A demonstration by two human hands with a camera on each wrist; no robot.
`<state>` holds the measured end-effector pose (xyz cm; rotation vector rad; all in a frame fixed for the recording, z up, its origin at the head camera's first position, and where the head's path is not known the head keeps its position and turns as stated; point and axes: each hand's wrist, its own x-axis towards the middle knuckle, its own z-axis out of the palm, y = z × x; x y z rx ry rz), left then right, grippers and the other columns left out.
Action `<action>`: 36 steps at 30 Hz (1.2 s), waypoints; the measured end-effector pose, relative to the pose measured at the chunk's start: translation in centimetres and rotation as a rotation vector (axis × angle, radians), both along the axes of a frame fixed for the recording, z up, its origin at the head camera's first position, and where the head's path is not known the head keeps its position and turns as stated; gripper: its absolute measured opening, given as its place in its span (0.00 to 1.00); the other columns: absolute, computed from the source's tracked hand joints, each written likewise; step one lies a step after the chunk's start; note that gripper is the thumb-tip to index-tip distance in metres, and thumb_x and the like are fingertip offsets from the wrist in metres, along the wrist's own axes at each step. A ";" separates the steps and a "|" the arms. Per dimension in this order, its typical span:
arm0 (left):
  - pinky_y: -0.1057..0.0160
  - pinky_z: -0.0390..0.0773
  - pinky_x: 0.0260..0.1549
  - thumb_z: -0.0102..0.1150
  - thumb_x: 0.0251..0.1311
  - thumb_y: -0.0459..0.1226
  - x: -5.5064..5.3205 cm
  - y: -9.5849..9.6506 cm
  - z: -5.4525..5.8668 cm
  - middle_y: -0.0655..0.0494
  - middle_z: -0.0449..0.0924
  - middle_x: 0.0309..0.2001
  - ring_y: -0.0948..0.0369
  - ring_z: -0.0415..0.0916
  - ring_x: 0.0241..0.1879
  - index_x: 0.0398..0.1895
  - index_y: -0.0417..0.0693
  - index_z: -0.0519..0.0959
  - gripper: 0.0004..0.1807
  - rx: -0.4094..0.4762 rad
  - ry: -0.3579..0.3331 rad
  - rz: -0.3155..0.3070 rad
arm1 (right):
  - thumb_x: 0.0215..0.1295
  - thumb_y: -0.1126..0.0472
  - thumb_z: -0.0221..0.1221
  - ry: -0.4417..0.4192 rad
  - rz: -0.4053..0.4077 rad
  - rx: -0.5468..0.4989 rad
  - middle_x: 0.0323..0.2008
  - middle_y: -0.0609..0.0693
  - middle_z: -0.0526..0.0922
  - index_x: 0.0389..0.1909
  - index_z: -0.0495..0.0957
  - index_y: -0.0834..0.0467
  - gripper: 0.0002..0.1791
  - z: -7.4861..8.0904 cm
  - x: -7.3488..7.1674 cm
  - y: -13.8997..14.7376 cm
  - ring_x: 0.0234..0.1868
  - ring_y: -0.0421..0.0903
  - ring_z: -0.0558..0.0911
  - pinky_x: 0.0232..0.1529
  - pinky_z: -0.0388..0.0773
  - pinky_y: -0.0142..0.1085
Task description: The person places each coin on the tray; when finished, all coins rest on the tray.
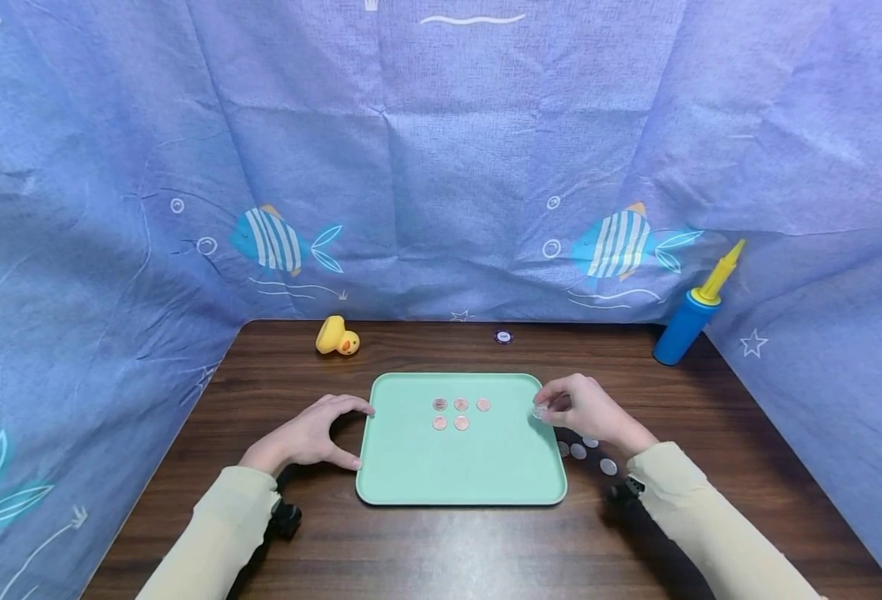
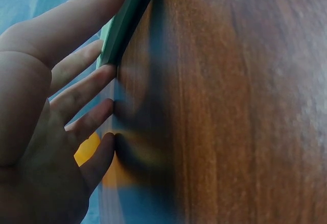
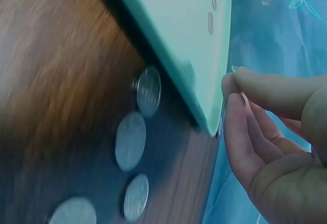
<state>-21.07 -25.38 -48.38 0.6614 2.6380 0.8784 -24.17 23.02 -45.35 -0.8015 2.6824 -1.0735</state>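
Note:
A pale green tray (image 1: 456, 475) lies on the dark wooden table. Several copper coins (image 1: 461, 423) sit on it in two short rows, three at the back and two in front. My right hand (image 1: 587, 410) pinches a silver coin (image 1: 539, 412) between thumb and fingertips above the tray's right edge; only a thin bit of it shows in the right wrist view. Beside that edge, below the hand, several silver coins (image 3: 131, 141) lie on the wood. With fingers spread and gently bent, my left hand (image 1: 309, 435) has its fingertips and thumb right at the tray's left rim.
Behind the tray, a yellow rubber duck (image 1: 336, 337) lies at the back left and a dark poker chip (image 1: 503, 337) near the back edge. A blue and yellow hand pump (image 1: 689, 321) stands in the back right corner. Blue fish-print cloth (image 1: 456, 183) surrounds the table's back and sides.

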 end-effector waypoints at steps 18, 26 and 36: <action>0.38 0.65 0.69 0.83 0.47 0.57 0.1 -0.1 0.0 0.55 0.72 0.72 0.48 0.62 0.73 0.68 0.62 0.77 0.43 0.007 -0.016 0.013 | 0.61 0.73 0.71 0.004 0.111 0.031 0.35 0.48 0.88 0.40 0.89 0.61 0.08 -1.3 0.1 -5.7 0.36 0.37 0.86 0.39 0.84 0.32; 0.39 0.65 0.69 0.83 0.47 0.58 0.0 0.0 0.1 0.55 0.72 0.72 0.48 0.62 0.73 0.68 0.62 0.77 0.43 0.000 -0.016 0.012 | 0.60 0.74 0.72 0.034 0.141 0.054 0.35 0.48 0.89 0.38 0.89 0.61 0.08 -1.7 0.0 -6.8 0.35 0.37 0.86 0.37 0.83 0.30; 0.39 0.65 0.69 0.83 0.48 0.57 0.0 -0.1 0.1 0.56 0.72 0.72 0.49 0.62 0.73 0.68 0.63 0.76 0.43 0.000 -0.028 0.016 | 0.63 0.70 0.72 0.086 0.118 0.078 0.34 0.46 0.90 0.37 0.90 0.58 0.05 -2.0 -0.2 -7.5 0.33 0.35 0.84 0.37 0.82 0.32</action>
